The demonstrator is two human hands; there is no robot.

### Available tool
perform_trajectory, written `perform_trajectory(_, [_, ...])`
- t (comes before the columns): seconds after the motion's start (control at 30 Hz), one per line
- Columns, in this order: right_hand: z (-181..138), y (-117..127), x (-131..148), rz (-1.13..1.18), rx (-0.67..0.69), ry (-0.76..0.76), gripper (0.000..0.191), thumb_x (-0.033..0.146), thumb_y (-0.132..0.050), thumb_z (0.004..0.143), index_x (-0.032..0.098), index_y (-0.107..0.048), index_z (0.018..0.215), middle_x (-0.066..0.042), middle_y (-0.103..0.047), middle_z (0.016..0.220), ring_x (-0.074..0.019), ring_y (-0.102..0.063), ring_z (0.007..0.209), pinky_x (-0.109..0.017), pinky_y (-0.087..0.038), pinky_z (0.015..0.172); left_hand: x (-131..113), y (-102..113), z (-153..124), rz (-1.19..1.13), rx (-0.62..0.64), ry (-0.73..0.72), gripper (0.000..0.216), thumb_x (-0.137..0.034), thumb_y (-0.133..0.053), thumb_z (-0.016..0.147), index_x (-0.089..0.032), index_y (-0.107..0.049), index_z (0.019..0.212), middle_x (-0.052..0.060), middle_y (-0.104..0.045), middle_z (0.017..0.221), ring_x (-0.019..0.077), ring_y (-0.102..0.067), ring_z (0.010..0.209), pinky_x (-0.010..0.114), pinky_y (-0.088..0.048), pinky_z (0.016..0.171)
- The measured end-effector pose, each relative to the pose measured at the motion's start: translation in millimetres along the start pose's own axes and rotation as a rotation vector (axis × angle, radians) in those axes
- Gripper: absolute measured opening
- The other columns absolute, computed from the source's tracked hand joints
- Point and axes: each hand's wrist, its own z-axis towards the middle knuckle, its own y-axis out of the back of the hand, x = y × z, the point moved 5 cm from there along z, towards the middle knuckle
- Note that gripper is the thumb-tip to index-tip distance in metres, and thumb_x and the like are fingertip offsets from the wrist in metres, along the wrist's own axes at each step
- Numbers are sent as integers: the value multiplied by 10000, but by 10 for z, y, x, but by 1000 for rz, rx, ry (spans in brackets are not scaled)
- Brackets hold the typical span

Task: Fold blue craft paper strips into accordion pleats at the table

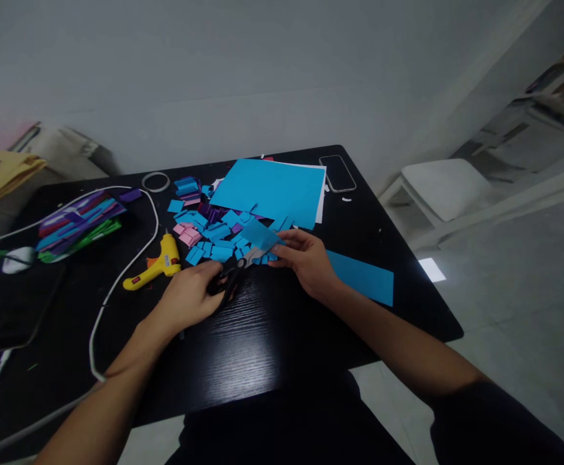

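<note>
Black scissors (231,276) are gripped by the closed left hand (192,294); a thin, floppy blue paper strip (261,234), pinched in the right hand (306,258), seems best held near its edge.

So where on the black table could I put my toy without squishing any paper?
Bare table lies at the near edge, between the white cable and the blue strip. Past the hands, it is crowded: cut paper pieces, the blue sheet, the glue gun.
</note>
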Motion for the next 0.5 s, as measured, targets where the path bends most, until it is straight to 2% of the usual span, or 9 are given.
perform_trajectory(0.5, [-4,13,3,-25,-30,-6,304,286,-931,635,216,-759,876,-12,-768,877,-198,-740,849,-381,-679,752,-2,15,-5,59,4,48,360,-523,-522,912,-211,-511,734,30,-626,709,197,-577,631,300,-338,601])
